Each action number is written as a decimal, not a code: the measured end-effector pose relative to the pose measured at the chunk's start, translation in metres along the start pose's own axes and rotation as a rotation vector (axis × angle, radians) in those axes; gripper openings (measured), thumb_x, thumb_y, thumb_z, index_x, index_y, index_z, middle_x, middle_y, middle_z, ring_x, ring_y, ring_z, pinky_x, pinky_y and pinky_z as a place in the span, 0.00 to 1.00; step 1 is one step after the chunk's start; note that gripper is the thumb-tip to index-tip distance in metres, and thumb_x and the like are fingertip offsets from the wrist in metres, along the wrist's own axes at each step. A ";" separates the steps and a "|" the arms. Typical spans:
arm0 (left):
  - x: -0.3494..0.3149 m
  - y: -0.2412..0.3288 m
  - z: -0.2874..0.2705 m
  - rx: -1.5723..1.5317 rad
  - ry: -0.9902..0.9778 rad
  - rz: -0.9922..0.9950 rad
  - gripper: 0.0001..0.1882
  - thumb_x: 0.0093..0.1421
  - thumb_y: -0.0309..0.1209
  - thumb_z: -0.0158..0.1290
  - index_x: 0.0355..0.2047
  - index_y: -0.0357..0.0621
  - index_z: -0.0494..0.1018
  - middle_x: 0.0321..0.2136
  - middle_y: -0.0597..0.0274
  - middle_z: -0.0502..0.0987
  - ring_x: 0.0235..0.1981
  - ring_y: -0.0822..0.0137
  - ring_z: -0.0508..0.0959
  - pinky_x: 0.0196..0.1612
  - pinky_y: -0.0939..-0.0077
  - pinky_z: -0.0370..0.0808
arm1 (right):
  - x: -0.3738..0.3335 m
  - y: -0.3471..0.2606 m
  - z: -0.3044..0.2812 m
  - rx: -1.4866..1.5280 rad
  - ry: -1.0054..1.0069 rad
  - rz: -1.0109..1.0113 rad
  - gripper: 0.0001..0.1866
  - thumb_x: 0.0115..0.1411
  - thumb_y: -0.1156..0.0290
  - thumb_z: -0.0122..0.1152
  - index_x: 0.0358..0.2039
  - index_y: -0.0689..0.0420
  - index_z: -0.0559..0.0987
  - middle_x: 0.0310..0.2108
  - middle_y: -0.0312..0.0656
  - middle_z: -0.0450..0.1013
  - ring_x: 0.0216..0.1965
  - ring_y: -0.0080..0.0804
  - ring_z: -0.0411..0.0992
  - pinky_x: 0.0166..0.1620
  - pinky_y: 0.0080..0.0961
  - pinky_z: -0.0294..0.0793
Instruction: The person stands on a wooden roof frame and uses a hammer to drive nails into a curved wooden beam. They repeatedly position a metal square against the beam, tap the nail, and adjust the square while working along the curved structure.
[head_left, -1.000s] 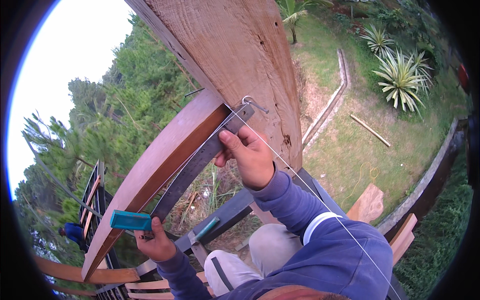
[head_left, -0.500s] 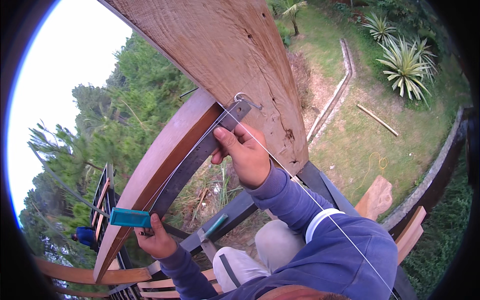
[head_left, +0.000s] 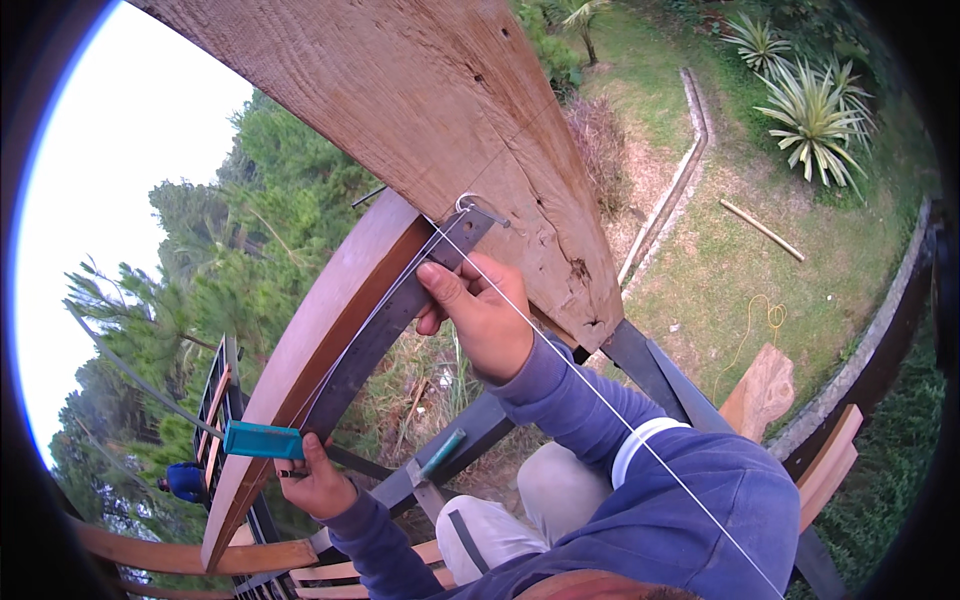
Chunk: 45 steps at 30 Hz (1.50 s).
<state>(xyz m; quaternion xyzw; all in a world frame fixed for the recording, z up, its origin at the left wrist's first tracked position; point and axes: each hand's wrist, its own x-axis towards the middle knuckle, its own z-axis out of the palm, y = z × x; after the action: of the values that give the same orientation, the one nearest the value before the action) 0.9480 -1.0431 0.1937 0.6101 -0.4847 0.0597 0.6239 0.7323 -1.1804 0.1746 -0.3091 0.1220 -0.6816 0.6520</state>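
Observation:
A try square with a teal handle (head_left: 262,440) and a long dark metal blade (head_left: 372,335) lies slanted along a curved wooden piece (head_left: 335,290). My left hand (head_left: 322,482) grips it where handle and blade meet; a small dark thing shows at its fingers, too small to name. Farther up, my right hand (head_left: 490,318) pinches the blade between thumb and fingers. The blade's far end rests against a broad wooden beam (head_left: 470,110), beside a bent nail (head_left: 488,214). White string (head_left: 612,418) is looped on that nail and stretches across my right sleeve; another strand follows the blade.
Dark metal beams (head_left: 470,430) pass beneath me, high above grass. More curved timber (head_left: 190,550) lies at lower left, and cut wooden pieces (head_left: 765,395) stand at right. A person in blue (head_left: 186,481) is far below at left, near a dark frame.
The view has shifted slightly, so the wide beam appears a little farther left. Both hands keep their hold on the try square, with the blade still along the curved wood.

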 end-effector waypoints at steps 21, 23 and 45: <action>-0.003 -0.002 0.002 0.017 0.016 0.000 0.16 0.56 0.29 0.57 0.41 0.28 0.70 0.29 0.59 0.73 0.28 0.73 0.72 0.27 0.79 0.76 | 0.000 0.002 0.001 -0.010 0.040 -0.024 0.14 0.60 0.64 0.59 0.31 0.65 0.75 0.19 0.36 0.72 0.19 0.18 0.70 0.22 0.15 0.68; -0.003 -0.003 0.002 0.010 0.025 -0.005 0.16 0.56 0.29 0.57 0.40 0.28 0.70 0.29 0.58 0.73 0.28 0.73 0.72 0.27 0.79 0.76 | 0.000 0.005 0.000 -0.020 0.034 -0.022 0.14 0.60 0.64 0.59 0.32 0.65 0.75 0.19 0.36 0.72 0.19 0.18 0.70 0.22 0.14 0.68; -0.006 0.001 0.008 -0.004 0.062 0.015 0.16 0.56 0.31 0.58 0.38 0.30 0.70 0.28 0.59 0.72 0.28 0.72 0.72 0.26 0.80 0.76 | -0.001 0.004 0.004 -0.003 0.059 -0.045 0.13 0.59 0.65 0.60 0.35 0.64 0.76 0.24 0.35 0.73 0.20 0.16 0.69 0.23 0.12 0.67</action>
<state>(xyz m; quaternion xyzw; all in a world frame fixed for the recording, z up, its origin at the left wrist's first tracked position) 0.9398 -1.0467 0.1891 0.6031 -0.4699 0.0824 0.6392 0.7381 -1.1790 0.1748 -0.2925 0.1353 -0.7045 0.6323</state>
